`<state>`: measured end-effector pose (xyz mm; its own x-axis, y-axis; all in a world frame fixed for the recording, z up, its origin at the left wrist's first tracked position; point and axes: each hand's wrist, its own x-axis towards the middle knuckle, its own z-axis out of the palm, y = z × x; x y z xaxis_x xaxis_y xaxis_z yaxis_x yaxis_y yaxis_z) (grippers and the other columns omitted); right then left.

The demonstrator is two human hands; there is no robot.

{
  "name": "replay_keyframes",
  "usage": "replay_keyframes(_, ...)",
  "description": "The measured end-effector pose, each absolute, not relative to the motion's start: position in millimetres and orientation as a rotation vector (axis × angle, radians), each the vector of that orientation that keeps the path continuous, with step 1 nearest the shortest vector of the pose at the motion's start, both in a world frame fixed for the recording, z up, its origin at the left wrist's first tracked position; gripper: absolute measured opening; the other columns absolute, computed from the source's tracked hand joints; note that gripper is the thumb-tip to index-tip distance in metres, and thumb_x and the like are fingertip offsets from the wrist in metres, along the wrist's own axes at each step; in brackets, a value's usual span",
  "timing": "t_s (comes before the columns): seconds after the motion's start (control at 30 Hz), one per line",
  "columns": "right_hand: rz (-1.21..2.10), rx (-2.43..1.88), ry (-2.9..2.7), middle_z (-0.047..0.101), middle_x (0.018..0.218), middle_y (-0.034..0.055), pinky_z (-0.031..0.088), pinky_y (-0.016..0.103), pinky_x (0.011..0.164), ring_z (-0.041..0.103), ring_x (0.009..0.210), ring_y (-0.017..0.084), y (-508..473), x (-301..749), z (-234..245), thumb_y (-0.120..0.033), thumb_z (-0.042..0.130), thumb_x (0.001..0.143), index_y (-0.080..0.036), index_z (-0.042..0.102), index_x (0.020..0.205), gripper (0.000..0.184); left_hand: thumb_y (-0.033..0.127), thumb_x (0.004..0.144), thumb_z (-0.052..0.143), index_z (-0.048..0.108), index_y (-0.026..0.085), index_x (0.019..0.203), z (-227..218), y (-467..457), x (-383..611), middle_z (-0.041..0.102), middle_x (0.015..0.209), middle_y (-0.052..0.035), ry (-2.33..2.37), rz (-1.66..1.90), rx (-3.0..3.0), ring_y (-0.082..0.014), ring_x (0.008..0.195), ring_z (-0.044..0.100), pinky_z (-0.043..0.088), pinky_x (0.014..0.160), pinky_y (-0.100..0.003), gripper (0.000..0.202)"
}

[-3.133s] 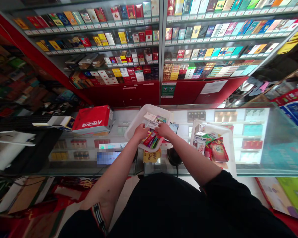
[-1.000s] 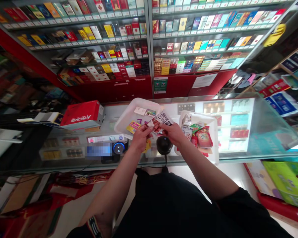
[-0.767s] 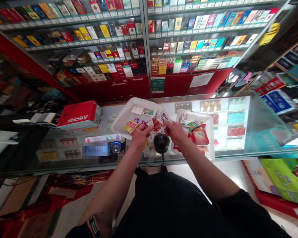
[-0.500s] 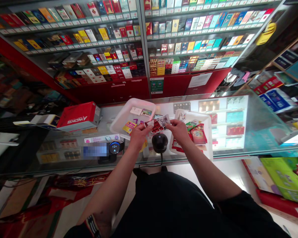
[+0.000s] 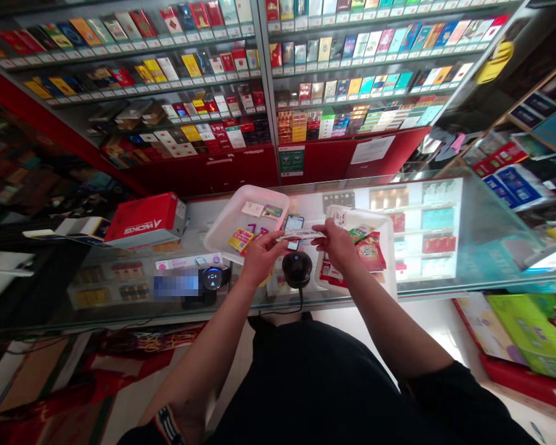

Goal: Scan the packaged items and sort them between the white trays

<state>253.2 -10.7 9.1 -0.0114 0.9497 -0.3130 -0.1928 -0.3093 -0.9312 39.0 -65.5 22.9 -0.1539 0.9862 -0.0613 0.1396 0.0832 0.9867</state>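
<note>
Between my two hands a snack packet [image 5: 302,234] is held edge-on, so mostly a narrow pale strip shows. My left hand [image 5: 261,254] pinches its left end, and my right hand [image 5: 338,244] grips the right end. Just below it stands a black dome-shaped device [image 5: 297,269] with a cable. Behind the packet a phone [image 5: 294,224] lies on the glass counter. On the left is a white tray [image 5: 222,214] with several small packs, among them a yellow pack [image 5: 240,238]. To the right, partly behind my right hand, another white tray [image 5: 389,247] holds red and green packets [image 5: 369,252].
The glass counter [image 5: 486,247] runs across the view. A red box [image 5: 143,216] and a small device with a lit round display [image 5: 213,277] stand at left. Shelves of cigarette packs [image 5: 333,86] rise behind. Green packages [image 5: 532,334] lie at lower right.
The packet has been tilted from showing its brown printed face to edge-on. More of the phone behind it shows. My right hand has shifted slightly; both trays stay put.
</note>
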Motion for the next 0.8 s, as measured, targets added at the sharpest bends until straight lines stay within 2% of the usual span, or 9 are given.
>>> replay_keyframes(0.1, 1.468, -1.316, -0.954, 0.081, 0.098, 0.0085, 0.055, 0.028, 0.06, 0.07, 0.074, 0.018, -8, 253, 8, -0.053, 0.08, 0.08, -0.017, 0.082, 0.097, 0.04, 0.054, 0.093, 0.072, 0.084, 0.02, 0.119, 23, -64, 38, 0.081, 0.094, -0.006, 1.513, 1.185, 1.235, -0.0197, 0.073, 0.068, 0.053, 0.069, -0.031, 0.045)
replay_keyframes(0.17, 1.443, -1.307, -0.993, 0.081, 0.095, 0.0064, 0.057, 0.029, 0.068, 0.071, 0.078, 0.018, -5, 253, 6, -0.044, 0.084, 0.072, -0.018, 0.081, 0.098, 0.038, 0.053, 0.093, 0.071, 0.085, 0.019, 0.113, 24, -62, 39, 0.08, 0.09, -0.0056, 1.537, 1.213, 1.2, -0.0203, 0.075, 0.068, 0.054, 0.072, -0.032, 0.041)
replay_keyframes(0.27, 1.409, -1.301, -0.972, 0.078, 0.084, 0.0026, 0.057, 0.032, 0.072, 0.07, 0.075, 0.018, -2, 253, 1, -0.04, 0.086, 0.065, -0.018, 0.077, 0.108, 0.05, 0.046, 0.084, 0.081, 0.084, 0.019, 0.112, 22, -57, 43, 0.076, 0.081, -0.0034, 1.501, 1.265, 1.088, -0.0202, 0.077, 0.068, 0.055, 0.076, -0.032, 0.039)
replay_keyframes(0.37, 1.427, -1.308, -0.954, 0.076, 0.078, 0.0, 0.056, 0.031, 0.069, 0.069, 0.071, 0.018, 0, 254, -4, -0.04, 0.087, 0.064, -0.018, 0.075, 0.116, 0.058, 0.044, 0.074, 0.088, 0.075, 0.019, 0.126, 16, -53, 45, 0.07, 0.074, 0.001, 1.429, 1.311, 0.936, -0.0171, 0.07, 0.064, 0.055, 0.071, -0.031, 0.059)
replay_keyframes(0.43, 1.472, -1.288, -0.942, 0.076, 0.079, 0.0016, 0.055, 0.03, 0.066, 0.068, 0.069, 0.018, 2, 255, -6, -0.042, 0.088, 0.063, -0.017, 0.077, 0.105, 0.05, 0.044, 0.068, 0.092, 0.072, 0.019, 0.127, 11, -50, 44, 0.072, 0.077, 0.0007, 1.405, 1.335, 0.849, -0.0164, 0.069, 0.065, 0.055, 0.069, -0.03, 0.067)
replay_keyframes(0.5, 1.499, -1.284, -0.934, 0.076, 0.076, 0.0025, 0.053, 0.029, 0.062, 0.065, 0.065, 0.016, 5, 256, -6, -0.045, 0.089, 0.062, -0.017, 0.079, 0.091, 0.042, 0.046, 0.063, 0.094, 0.075, 0.018, 0.114, 7, -46, 42, 0.075, 0.082, -0.0016, 1.406, 1.332, 0.794, -0.0164, 0.069, 0.065, 0.054, 0.067, -0.03, 0.06)
replay_keyframes(0.57, 1.486, -1.308, -0.941, 0.075, 0.072, 0.0023, 0.05, 0.028, 0.059, 0.062, 0.062, 0.015, 8, 257, -6, -0.048, 0.09, 0.062, -0.017, 0.079, 0.084, 0.04, 0.048, 0.063, 0.093, 0.078, 0.018, 0.098, 2, -43, 39, 0.076, 0.082, -0.0024, 1.42, 1.306, 0.786, -0.0164, 0.069, 0.065, 0.055, 0.069, -0.031, 0.049)
replay_keyframes(0.7, 1.404, -1.368, -1.033, 0.075, 0.071, 0.0023, 0.049, 0.029, 0.062, 0.061, 0.062, 0.015, 15, 263, -10, -0.051, 0.085, 0.066, -0.017, 0.08, 0.082, 0.038, 0.047, 0.07, 0.089, 0.079, 0.019, 0.083, -8, -33, 31, 0.077, 0.085, -0.0033, 1.472, 1.23, 0.926, -0.0199, 0.08, 0.069, 0.056, 0.084, -0.036, 0.033)
replay_keyframes(0.8, 1.282, -1.45, -1.229, 0.075, 0.073, 0.0023, 0.049, 0.031, 0.068, 0.063, 0.067, 0.018, 20, 271, -14, -0.05, 0.078, 0.075, -0.017, 0.081, 0.083, 0.034, 0.041, 0.078, 0.082, 0.08, 0.02, 0.078, -14, -26, 24, 0.078, 0.112, -0.0077, 1.52, 1.173, 1.189, -0.0251, 0.105, 0.071, 0.052, 0.105, -0.043, 0.021)
